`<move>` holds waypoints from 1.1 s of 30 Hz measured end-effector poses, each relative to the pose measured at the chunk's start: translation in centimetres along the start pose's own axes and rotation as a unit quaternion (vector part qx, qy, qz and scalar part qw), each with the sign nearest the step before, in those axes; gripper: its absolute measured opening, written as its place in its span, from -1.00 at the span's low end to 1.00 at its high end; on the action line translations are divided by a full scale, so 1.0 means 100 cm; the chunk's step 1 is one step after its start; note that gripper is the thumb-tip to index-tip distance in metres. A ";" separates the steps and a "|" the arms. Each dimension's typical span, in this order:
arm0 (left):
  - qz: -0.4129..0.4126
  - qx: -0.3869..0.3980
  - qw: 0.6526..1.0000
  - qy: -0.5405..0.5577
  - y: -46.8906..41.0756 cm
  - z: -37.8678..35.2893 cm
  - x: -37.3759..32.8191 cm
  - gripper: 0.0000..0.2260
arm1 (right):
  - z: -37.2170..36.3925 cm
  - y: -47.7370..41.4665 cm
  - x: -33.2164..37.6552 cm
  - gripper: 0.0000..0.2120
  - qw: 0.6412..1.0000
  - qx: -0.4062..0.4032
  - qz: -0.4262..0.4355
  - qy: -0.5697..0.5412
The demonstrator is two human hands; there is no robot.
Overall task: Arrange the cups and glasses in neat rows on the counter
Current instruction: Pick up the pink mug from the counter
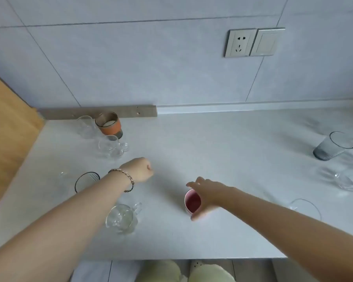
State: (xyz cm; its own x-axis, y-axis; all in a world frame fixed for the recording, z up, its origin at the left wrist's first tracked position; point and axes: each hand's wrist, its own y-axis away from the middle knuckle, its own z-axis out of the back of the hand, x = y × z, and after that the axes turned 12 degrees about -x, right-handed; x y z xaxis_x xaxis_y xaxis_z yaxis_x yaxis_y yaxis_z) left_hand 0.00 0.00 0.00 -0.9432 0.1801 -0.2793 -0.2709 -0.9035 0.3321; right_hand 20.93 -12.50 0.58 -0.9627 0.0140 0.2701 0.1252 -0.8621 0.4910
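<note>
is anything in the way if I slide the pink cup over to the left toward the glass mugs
Nothing visible blocks it. Your right hand is at the pink cup, and the counter between it and the handled glass mug on the left is bare. Your left hand hangs over the counter farther back, off that line.

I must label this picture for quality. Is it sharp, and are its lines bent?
Head view: soft all over; clear glasses nearly melt into the pale counter; wall seams and counter edge bend from the wide lens; light even, faint shadow under the left hand.
</note>
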 end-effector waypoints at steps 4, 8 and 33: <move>0.016 0.022 1.000 0.005 -0.005 -0.012 0.019 -0.93 | -0.014 -0.015 0.011 -0.11 0.995 0.021 0.033 0.088; 0.002 0.064 0.998 0.011 -0.015 -0.021 0.031 -0.98 | -0.018 -0.028 0.014 -0.21 0.997 0.025 -0.001 0.080; 0.052 0.098 0.993 0.035 -0.134 -0.023 0.053 -0.90 | 0.121 -0.300 0.019 -0.30 0.971 -0.216 -0.093 -0.038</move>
State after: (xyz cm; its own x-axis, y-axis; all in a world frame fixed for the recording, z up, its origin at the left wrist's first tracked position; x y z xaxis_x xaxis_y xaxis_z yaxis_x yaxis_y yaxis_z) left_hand -0.90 12.14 -8.04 -0.9543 0.0553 -0.2938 -0.2105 -0.8220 0.5291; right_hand 18.28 19.46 -3.65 -0.9367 0.2128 0.2780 -0.1770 -0.9730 0.1484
